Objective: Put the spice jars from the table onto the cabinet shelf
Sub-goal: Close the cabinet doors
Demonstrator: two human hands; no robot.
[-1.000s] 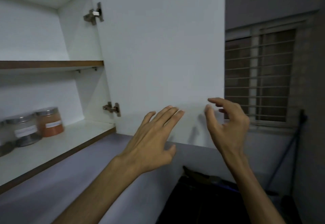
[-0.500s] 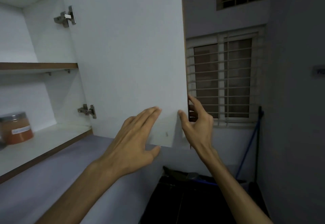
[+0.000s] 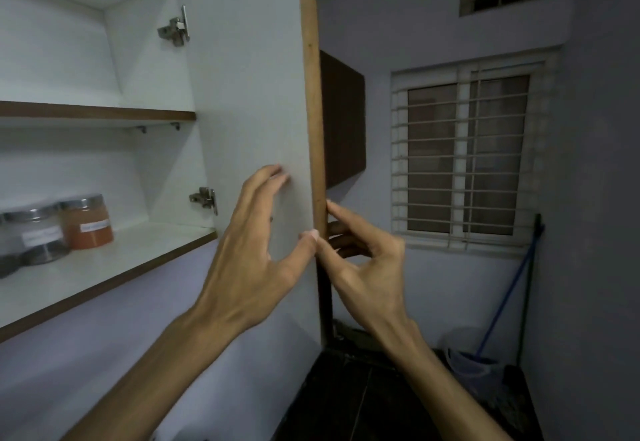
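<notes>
Both hands on the cabinet door [image 3: 249, 94]: left hand [image 3: 256, 253] spread flat on its white inner face, holding nothing; right hand [image 3: 363, 260] w/ fingers pinched on the brown door edge [image 3: 313, 129]. Left of the grip, further in, spice jars on the lower shelf [image 3: 114, 267] — orange jar [image 3: 88, 222] touching a white-filled jar [image 3: 40, 236], a third cut off by the frame. Judged near done; door appears about to close. Table not visible. Beyond the grip: barred window [image 3: 464, 153], blue-handled mop [image 3: 502, 302] — room dim.
</notes>
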